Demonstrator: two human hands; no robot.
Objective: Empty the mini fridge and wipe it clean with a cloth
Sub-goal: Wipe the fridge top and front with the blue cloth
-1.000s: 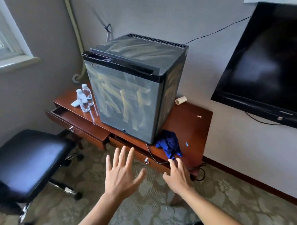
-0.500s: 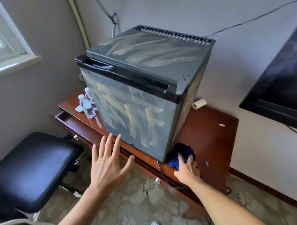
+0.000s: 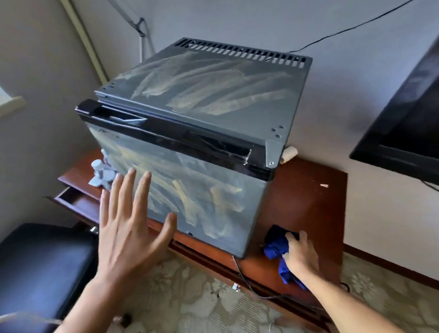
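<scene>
A grey mini fridge (image 3: 205, 110) with yellowish smears on its top and door stands on a red-brown wooden desk (image 3: 310, 203); its door is closed. A crumpled blue cloth (image 3: 276, 247) lies on the desk at the fridge's lower right corner. My right hand (image 3: 301, 255) rests on the cloth with its fingers curled over it. My left hand (image 3: 130, 228) is raised flat with fingers spread, in front of the lower left part of the door; whether it touches the door is unclear.
Two small water bottles (image 3: 101, 172) stand on the desk left of the fridge. A desk drawer (image 3: 71, 197) is pulled open below them. A black padded stool (image 3: 30, 266) sits at lower left. A wall-mounted TV (image 3: 414, 119) hangs at right. A paper roll (image 3: 289, 154) lies behind the fridge.
I have moved closer to the fridge. My right hand went forward onto the blue cloth and curled over it. My left hand rose toward the fridge door.
</scene>
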